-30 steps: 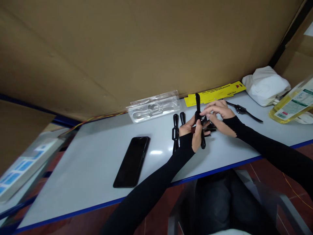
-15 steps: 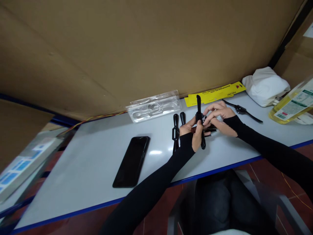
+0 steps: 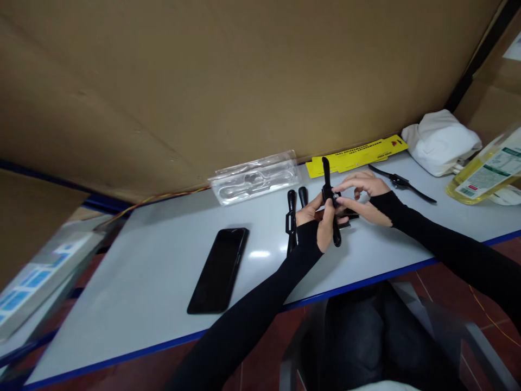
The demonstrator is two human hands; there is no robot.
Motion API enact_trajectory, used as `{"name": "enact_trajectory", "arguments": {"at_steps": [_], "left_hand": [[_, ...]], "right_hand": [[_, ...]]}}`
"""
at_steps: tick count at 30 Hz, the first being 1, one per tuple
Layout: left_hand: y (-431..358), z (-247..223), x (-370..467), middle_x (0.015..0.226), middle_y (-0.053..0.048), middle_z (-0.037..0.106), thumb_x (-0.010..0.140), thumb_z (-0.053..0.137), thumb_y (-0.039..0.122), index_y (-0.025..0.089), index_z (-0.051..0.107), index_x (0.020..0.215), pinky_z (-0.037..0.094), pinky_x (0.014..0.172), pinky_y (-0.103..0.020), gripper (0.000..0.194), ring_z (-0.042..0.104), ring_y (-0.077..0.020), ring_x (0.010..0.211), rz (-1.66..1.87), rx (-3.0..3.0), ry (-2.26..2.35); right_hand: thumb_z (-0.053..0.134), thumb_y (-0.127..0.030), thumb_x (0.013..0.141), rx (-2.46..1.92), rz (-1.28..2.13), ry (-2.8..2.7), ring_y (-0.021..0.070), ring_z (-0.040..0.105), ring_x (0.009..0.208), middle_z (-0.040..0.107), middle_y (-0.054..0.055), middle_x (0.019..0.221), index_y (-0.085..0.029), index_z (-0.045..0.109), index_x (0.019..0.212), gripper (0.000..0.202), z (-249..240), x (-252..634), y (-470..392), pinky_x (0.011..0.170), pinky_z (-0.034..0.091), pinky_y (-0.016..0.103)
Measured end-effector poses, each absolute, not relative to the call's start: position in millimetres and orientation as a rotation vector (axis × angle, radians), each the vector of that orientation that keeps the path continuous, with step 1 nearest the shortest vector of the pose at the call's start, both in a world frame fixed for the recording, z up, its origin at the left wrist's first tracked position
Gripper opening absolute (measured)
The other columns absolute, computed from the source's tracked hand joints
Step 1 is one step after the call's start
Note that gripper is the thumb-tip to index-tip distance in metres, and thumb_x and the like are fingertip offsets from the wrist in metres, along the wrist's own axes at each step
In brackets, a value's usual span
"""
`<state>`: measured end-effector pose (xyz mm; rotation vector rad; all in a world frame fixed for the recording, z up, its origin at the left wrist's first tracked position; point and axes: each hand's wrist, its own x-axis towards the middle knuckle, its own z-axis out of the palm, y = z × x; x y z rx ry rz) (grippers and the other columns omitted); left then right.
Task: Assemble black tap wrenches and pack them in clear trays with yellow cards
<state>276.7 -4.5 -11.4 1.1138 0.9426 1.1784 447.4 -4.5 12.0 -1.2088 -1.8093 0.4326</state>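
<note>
Fingering middle of black two-handled tool (image 3: 326,174), held upright-ish above white table (image 3: 154,260), right of centre. Left hand (image 3: 311,217) gripping tool around middle; right hand (image 3: 372,190) partly curled, fingertips at its centre; cannot tell if small part is pinched. Likely fine fitting or adjusting; next move probably calls for steady left grip, light right fingertips. Similar tool (image 3: 291,202) left, another (image 3: 401,182) farther right, yellow cards (image 3: 354,157) on far side.
</note>
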Motion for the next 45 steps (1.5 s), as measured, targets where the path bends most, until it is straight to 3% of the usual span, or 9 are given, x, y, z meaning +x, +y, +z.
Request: {"name": "enact_trajectory", "arguments": {"at_steps": [3,7,11,16,21,25,30,36,45], "left_hand": [[-5.1,-10.2,277.4,0.106,-0.013,0.079,0.085,0.078,0.055,0.011,0.075,0.126,0.069,0.066,-0.03,0.059,0.081,-0.0265,0.086,1.171,1.103,0.928],[-6.2,-9.7,278.0,0.1,-0.011,0.081,0.083,0.08,0.057,0.013,0.075,0.127,0.069,0.065,-0.031,0.063,0.08,-0.0234,0.076,1.184,1.105,0.945],[-6.9,-12.5,279.0,0.101,-0.014,0.081,0.083,0.079,0.059,0.012,0.076,0.125,0.069,0.064,-0.033,0.063,0.081,-0.0268,0.082,1.186,1.109,0.919],[-6.9,-11.2,279.7,0.093,-0.011,0.081,0.082,0.08,0.06,0.013,0.077,0.121,0.069,0.063,-0.032,0.062,0.081,-0.0259,0.077,1.202,1.098,0.94],[-6.7,-7.1,278.4,0.103,-0.013,0.081,0.081,0.081,0.058,0.012,0.077,0.123,0.069,0.064,-0.033,0.061,0.081,-0.0266,0.083,1.177,1.1,0.905],[-6.4,-8.2,278.5,0.098,-0.012,0.081,0.082,0.082,0.056,0.011,0.077,0.121,0.069,0.063,-0.032,0.059,0.081,-0.0252,0.078,1.188,1.092,0.932],[-5.9,-12.6,280.2,0.103,-0.014,0.08,0.082,0.08,0.058,0.011,0.076,0.121,0.07,0.065,-0.033,0.061,0.081,-0.0289,0.086,1.178,1.087,0.913],[-6.6,-8.7,278.4,0.096,-0.011,0.08,0.082,0.08,0.056,0.011,0.076,0.123,0.07,0.066,-0.035,0.061,0.081,-0.0271,0.08,1.172,1.1,0.964],[-0.9,-9.5,277.5,0.095,-0.012,0.08,0.078,0.084,0.056,0.01,0.077,0.109,0.069,0.064,-0.035,0.056,0.081,-0.0272,0.077,1.124,1.016,0.942]], "right_hand": [[0.063,-0.017,0.09,-1.2,0.402,-1.803,0.0239,0.058,0.096,0.074,0.006,0.099,-0.028,0.083,0.085,0.023,12.6,447.5,-4.3,0.083,0.054,0.04],[0.076,-0.028,0.087,-1.229,0.42,-1.815,0.026,0.057,0.099,0.072,0.008,0.106,-0.028,0.082,0.108,0.022,13.0,447.2,-5.7,0.075,0.055,0.038],[0.069,-0.019,0.09,-1.195,0.451,-1.853,0.0268,0.056,0.102,0.071,0.008,0.104,-0.03,0.083,0.089,0.018,11.6,446.9,-6.1,0.077,0.057,0.039],[0.074,-0.029,0.088,-1.195,0.512,-1.779,0.0272,0.058,0.104,0.07,0.01,0.112,-0.027,0.08,0.11,0.024,10.6,444.5,-6.0,0.067,0.058,0.035],[0.066,-0.019,0.089,-1.17,0.501,-1.794,0.0255,0.061,0.103,0.071,0.009,0.106,-0.026,0.08,0.085,0.016,10.2,444.0,-5.8,0.076,0.058,0.037],[0.078,-0.028,0.084,-1.205,0.492,-1.749,0.0267,0.06,0.104,0.07,0.01,0.109,-0.025,0.078,0.106,0.023,10.7,444.9,-5.0,0.067,0.057,0.034],[0.066,-0.018,0.091,-1.174,0.478,-1.822,0.0246,0.061,0.1,0.074,0.008,0.1,-0.027,0.081,0.088,0.018,13.1,445.4,-5.4,0.072,0.058,0.035],[0.075,-0.029,0.087,-1.163,0.562,-1.73,0.0232,0.064,0.101,0.07,0.009,0.11,-0.026,0.079,0.108,0.022,10.2,439.5,-6.6,0.066,0.058,0.031],[0.067,-0.022,0.092,-1.046,0.348,-1.816,0.0201,0.064,0.091,0.072,0.007,0.107,-0.025,0.078,0.104,0.016,11.0,439.7,-6.6,0.076,0.057,0.034]]}}
